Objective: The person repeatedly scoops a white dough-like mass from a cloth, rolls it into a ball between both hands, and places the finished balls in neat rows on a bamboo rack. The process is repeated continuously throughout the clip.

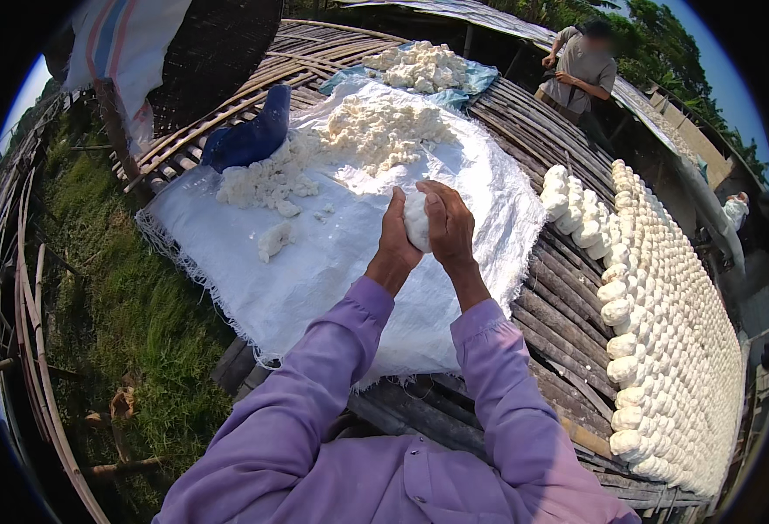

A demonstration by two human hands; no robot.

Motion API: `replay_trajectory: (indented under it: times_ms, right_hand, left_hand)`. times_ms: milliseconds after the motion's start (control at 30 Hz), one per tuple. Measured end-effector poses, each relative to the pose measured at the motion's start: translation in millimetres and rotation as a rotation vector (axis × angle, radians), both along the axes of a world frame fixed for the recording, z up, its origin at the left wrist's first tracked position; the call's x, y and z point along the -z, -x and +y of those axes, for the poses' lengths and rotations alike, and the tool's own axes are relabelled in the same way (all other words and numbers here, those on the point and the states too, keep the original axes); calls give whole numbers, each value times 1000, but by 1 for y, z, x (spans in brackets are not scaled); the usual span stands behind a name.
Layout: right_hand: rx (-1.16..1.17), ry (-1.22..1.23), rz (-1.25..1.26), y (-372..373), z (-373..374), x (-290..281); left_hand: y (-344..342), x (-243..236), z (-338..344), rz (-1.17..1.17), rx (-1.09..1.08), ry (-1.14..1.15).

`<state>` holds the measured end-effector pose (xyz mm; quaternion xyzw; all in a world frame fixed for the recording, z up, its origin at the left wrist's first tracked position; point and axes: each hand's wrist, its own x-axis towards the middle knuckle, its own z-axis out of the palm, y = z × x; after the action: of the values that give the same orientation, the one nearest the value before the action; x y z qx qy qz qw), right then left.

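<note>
Between my two palms, above a white woven sheet (323, 271), is a white ball of dough-like material (417, 223). My left hand (393, 240) cups its left side, and my right hand (448, 225) wraps over the right side with curled fingers. Just beyond my hands lies a crumbly, off-white heap (380, 131) of similar material. A smaller crumbled pile (266, 182) sits to its left, beside a dark blue plastic scoop-like container (251, 138). One loose lump (275, 240) rests alone on the sheet.
Many rounded white lumps (664, 323) stand in rows along the bamboo platform (568, 306) at right. Another crumbly pile (424, 65) lies on blue plastic (480, 77) at the far end. A person (581, 70) stands beyond. Grass (131, 323) grows below the left edge.
</note>
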<state>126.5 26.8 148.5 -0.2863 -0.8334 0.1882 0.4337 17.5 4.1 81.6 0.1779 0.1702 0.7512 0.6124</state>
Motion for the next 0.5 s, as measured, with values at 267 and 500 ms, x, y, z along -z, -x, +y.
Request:
replay_trajectory:
  times_ms: [267,500]
  right_hand:
    - [66,607,41,-73,-2,16]
    - [198,-253,-167,-104,-18,-11]
  left_hand:
    - [-49,19,-17,-133,108,162]
    - [-108,-3,-8,38,93,30]
